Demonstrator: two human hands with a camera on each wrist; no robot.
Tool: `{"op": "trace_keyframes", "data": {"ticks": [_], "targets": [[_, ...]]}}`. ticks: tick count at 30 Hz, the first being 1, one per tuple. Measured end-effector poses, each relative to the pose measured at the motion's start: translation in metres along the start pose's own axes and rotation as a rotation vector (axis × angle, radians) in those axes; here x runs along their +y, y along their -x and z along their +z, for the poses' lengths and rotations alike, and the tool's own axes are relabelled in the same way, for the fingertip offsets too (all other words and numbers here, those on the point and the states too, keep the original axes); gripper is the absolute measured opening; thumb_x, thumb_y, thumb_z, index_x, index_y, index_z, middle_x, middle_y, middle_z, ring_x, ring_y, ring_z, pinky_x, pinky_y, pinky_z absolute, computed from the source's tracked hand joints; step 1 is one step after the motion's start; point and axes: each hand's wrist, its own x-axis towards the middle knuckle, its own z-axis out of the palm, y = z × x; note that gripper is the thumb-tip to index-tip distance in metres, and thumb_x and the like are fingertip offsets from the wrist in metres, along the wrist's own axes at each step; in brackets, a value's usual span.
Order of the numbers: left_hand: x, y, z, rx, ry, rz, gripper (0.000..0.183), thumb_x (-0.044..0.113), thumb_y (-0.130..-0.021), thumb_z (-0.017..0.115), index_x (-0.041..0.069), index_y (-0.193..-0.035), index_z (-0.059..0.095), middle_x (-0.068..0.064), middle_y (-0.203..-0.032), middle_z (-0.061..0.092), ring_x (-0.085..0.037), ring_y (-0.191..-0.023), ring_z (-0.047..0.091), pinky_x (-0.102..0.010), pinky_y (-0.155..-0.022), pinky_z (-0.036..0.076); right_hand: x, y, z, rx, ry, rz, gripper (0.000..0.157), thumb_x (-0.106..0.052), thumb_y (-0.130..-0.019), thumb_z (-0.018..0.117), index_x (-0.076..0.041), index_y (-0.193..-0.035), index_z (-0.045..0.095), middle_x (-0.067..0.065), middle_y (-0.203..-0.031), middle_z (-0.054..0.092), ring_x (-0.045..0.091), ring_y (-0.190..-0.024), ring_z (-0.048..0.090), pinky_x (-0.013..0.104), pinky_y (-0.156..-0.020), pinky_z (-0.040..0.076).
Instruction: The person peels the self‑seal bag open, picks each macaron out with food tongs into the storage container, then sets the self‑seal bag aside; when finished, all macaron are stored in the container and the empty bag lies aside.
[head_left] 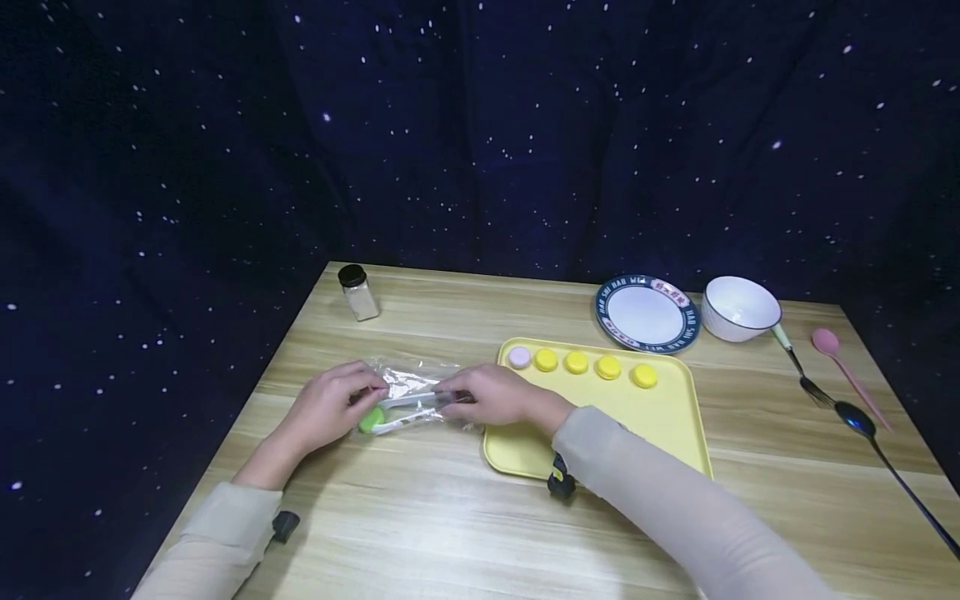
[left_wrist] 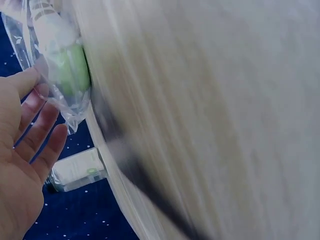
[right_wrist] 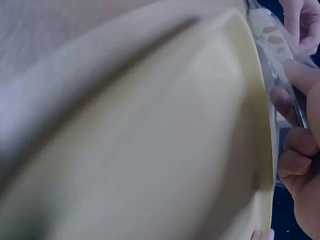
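Between the hands lies a clear plastic bag (head_left: 408, 379) with a green macaron (head_left: 371, 420) in its left end, also seen in the left wrist view as a green macaron (left_wrist: 72, 70) behind the film. White tongs (head_left: 408, 422) with brown spots reach into the bag, their tips at the macaron. My left hand (head_left: 330, 408) pinches the bag's film between thumb and fingers. The right hand (head_left: 491, 394) grips the tongs near their dark end, over the left rim of a yellow tray (head_left: 600, 429). Whether it also holds the bag's film, I cannot tell.
A lilac macaron (head_left: 519, 357) and several yellow macarons (head_left: 577, 362) line the tray's far side. Behind stand a plate (head_left: 645, 312), a white bowl (head_left: 738, 310) and a black-lidded jar (head_left: 360, 296). At right lie a fork (head_left: 813, 390), a dark spoon (head_left: 858, 419) and a pink spoon (head_left: 827, 342).
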Motion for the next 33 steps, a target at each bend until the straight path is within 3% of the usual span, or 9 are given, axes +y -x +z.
{"op": "trace_keyframes", "data": {"ticks": [5,11,16,18,23,33], "targets": [[0.000,0.001,0.001,-0.008,-0.005,-0.007,0.009,0.024,-0.086,0.073,0.021,-0.095,0.072,0.016,-0.095,0.062,-0.003,-0.085,0.059,-0.031,-0.075,0.052,-0.004,-0.004,0.006,0.007,0.026,0.007,0.048,-0.046,-0.092,0.059,-0.020,-0.132,0.057,-0.004,-0.126,0.060,0.006,-0.100,0.058,0.028,-0.090,0.047],[-0.002,0.003,0.002,0.006,-0.009,-0.008,0.008,0.025,-0.087,0.072,0.023,-0.095,0.072,0.017,-0.094,0.061,-0.003,-0.084,0.058,-0.031,-0.073,0.051,-0.006,0.001,0.004,0.028,0.048,0.024,0.037,-0.046,-0.093,0.057,-0.022,-0.119,0.066,-0.008,-0.111,0.065,0.005,-0.087,0.060,0.025,-0.074,0.050],[-0.003,0.003,0.003,0.021,-0.014,0.007,0.008,0.025,-0.088,0.071,0.024,-0.095,0.071,0.017,-0.095,0.061,-0.003,-0.086,0.059,-0.031,-0.074,0.051,-0.006,0.010,-0.004,0.035,0.072,0.037,0.045,-0.045,-0.094,0.057,-0.019,-0.131,0.059,-0.006,-0.117,0.064,0.006,-0.094,0.060,0.024,-0.074,0.050],[-0.003,0.004,0.003,0.021,-0.013,0.010,0.008,0.026,-0.088,0.071,0.024,-0.096,0.071,0.017,-0.096,0.061,-0.003,-0.088,0.059,-0.032,-0.076,0.051,-0.005,0.014,-0.006,0.036,0.074,0.053,0.046,-0.045,-0.094,0.057,-0.020,-0.132,0.058,-0.007,-0.113,0.065,0.005,-0.087,0.059,0.024,-0.068,0.049],[-0.004,0.005,0.005,0.022,-0.023,0.014,0.008,0.026,-0.088,0.070,0.025,-0.096,0.071,0.018,-0.095,0.061,-0.003,-0.087,0.059,-0.031,-0.075,0.051,-0.001,0.023,-0.012,0.047,0.100,0.083,0.044,-0.044,-0.093,0.058,-0.021,-0.130,0.060,-0.010,-0.098,0.064,0.004,-0.070,0.053,0.023,-0.059,0.044],[-0.005,0.008,0.005,0.035,-0.038,0.003,0.007,0.025,-0.088,0.070,0.023,-0.095,0.072,0.018,-0.094,0.061,-0.003,-0.085,0.059,-0.032,-0.072,0.051,0.009,0.060,-0.036,0.116,0.171,0.117,0.038,-0.042,-0.092,0.060,-0.022,-0.125,0.064,-0.013,-0.092,0.061,0.005,-0.070,0.050,0.024,-0.054,0.042]]}}
